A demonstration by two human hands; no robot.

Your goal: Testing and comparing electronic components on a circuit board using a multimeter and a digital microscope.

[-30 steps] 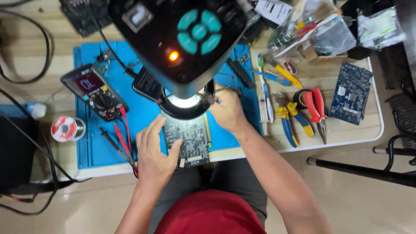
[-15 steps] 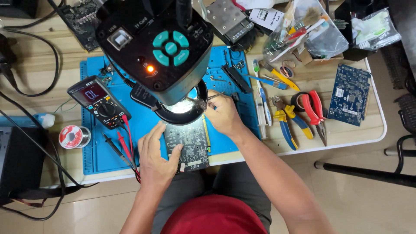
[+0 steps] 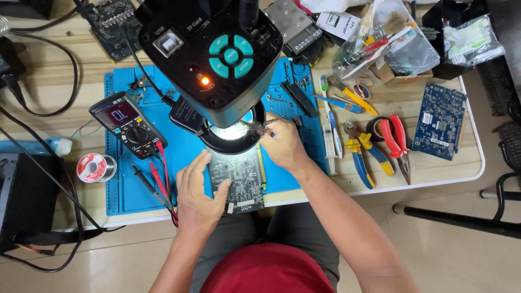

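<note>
Under the lit ring of the microscope head [image 3: 217, 59], the right hand [image 3: 282, 144] is closed around a thin metal tool [image 3: 259, 126], probably tweezers; its tip runs toward the ring light [image 3: 232, 135] and cannot be made out there. The left hand [image 3: 198, 198] lies open and flat, fingers spread, pressing on the left edge of a dark circuit board [image 3: 241, 182]. That board rests on the blue mat [image 3: 125, 190] at the front edge of the table [image 3: 434, 173], and its far end is hidden beneath the microscope. Left of the hand sit a multimeter [image 3: 127, 125] with red and black probes [image 3: 154, 182] trailing toward the table edge, and a solder spool [image 3: 95, 167] beyond the mat. To the right lie pliers with yellow and blue grips [image 3: 366, 157], red-handled cutters [image 3: 396, 141], and a blue circuit board [image 3: 439, 120]. Cluttered bags and brushes at the top right are hard to sort out, and another board [image 3: 111, 24] at top left is partly cut off.
</note>
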